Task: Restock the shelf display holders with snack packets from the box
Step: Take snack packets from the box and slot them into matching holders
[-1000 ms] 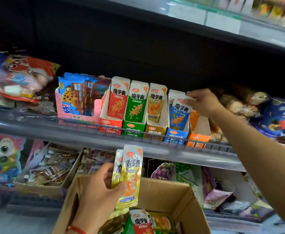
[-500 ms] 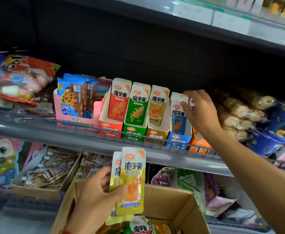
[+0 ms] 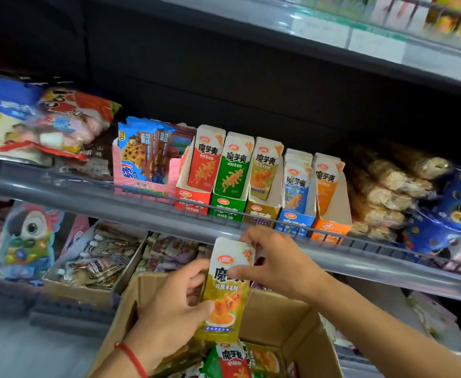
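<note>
A yellow snack packet (image 3: 225, 298) stands upright over the open cardboard box (image 3: 286, 317). My left hand (image 3: 169, 312) grips its lower part, thumb across the front. My right hand (image 3: 273, 260) pinches its white top edge. More packets, red, green and yellow, lie in the box (image 3: 234, 358). On the middle shelf stand the display holders in a row: red (image 3: 193, 197), green (image 3: 228, 207), yellow (image 3: 262, 211), blue (image 3: 294, 218) and orange (image 3: 330, 225), each with packets upright in it.
A grey wire rail (image 3: 251, 222) runs along the shelf front. A pink cookie box (image 3: 142, 165) sits left of the holders, bagged snacks (image 3: 387, 186) to the right. Below, a tray of small packets (image 3: 98, 263) stands left of the box. Another shelf (image 3: 360, 42) hangs overhead.
My right hand has left the orange holder on the shelf and come down to the yellow packet, taking its top. My left hand has lifted the packet slightly.
</note>
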The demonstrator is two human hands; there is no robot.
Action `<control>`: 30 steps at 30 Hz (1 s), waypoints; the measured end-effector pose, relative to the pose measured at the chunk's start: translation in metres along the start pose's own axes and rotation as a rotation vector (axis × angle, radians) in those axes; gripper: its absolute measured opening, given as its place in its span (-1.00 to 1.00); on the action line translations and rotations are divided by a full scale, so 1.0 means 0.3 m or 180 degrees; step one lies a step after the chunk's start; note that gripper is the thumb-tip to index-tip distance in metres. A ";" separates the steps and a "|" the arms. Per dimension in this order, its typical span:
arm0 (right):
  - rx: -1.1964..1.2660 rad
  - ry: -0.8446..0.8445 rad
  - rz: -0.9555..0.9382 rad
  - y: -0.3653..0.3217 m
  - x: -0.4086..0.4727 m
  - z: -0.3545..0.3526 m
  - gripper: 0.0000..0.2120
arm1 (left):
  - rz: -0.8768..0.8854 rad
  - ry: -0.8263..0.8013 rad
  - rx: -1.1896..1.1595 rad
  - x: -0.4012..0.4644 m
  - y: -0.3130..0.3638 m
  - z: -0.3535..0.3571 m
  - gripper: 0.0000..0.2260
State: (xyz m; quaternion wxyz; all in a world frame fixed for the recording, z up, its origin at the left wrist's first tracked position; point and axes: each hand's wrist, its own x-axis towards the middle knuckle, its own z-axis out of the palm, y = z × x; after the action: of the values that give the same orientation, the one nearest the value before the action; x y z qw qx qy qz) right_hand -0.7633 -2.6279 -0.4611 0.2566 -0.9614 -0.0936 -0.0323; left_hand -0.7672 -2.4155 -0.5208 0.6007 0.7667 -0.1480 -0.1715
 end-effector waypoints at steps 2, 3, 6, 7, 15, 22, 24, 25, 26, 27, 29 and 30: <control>0.0013 -0.0192 -0.0078 -0.013 0.003 -0.017 -0.65 | 0.0063 -0.0082 0.0071 0.004 -0.004 -0.008 -0.43; 0.0071 -0.0287 -0.0063 -0.020 0.004 -0.028 -0.69 | 0.0109 -0.0086 0.0101 0.004 -0.006 -0.010 -0.41; 0.0041 -0.0335 0.0037 -0.036 0.011 -0.092 -0.81 | 0.0311 0.0098 0.0164 0.002 0.002 -0.012 -0.47; -0.0022 -0.0218 0.0027 -0.040 0.020 -0.133 -0.83 | 0.0371 0.0226 0.0260 0.003 0.005 -0.018 -0.49; -0.0596 0.2089 0.0197 -0.047 0.184 -0.497 -0.73 | 0.0339 0.0413 0.0562 0.027 0.016 -0.047 -0.50; -0.0645 0.1874 0.0815 0.045 0.407 -0.501 -0.53 | 0.0288 0.0267 0.0725 0.057 0.003 -0.042 -0.50; -0.0729 0.1625 0.0852 0.076 0.458 -0.468 -0.51 | 0.0281 0.0221 0.0761 0.063 0.004 -0.047 -0.50; -0.0837 0.1482 0.0869 0.089 0.478 -0.447 -0.50 | 0.0288 0.0204 0.0780 0.065 0.006 -0.047 -0.50; -0.0965 0.1352 0.0880 0.101 0.495 -0.425 -0.49 | 0.0294 0.0195 0.0787 0.067 0.005 -0.046 -0.51; -0.1118 0.1241 0.0901 0.114 0.509 -0.404 -0.48 | 0.0301 0.0190 0.0785 0.069 0.006 -0.045 -0.51; -0.1367 0.1035 0.0840 0.136 0.527 -0.368 -0.52 | 0.0290 0.0193 0.0763 0.073 0.004 -0.045 -0.53; -0.1429 0.0992 0.0793 0.149 0.535 -0.355 -0.54 | 0.0272 0.0205 0.0748 0.076 0.001 -0.047 -0.53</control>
State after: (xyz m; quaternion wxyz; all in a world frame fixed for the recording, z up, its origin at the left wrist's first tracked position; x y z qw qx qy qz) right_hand -0.5987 -2.6929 -0.3730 0.0508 -0.9817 0.0750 -0.1678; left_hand -0.7404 -2.4132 -0.5193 0.5180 0.8299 -0.1802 -0.1026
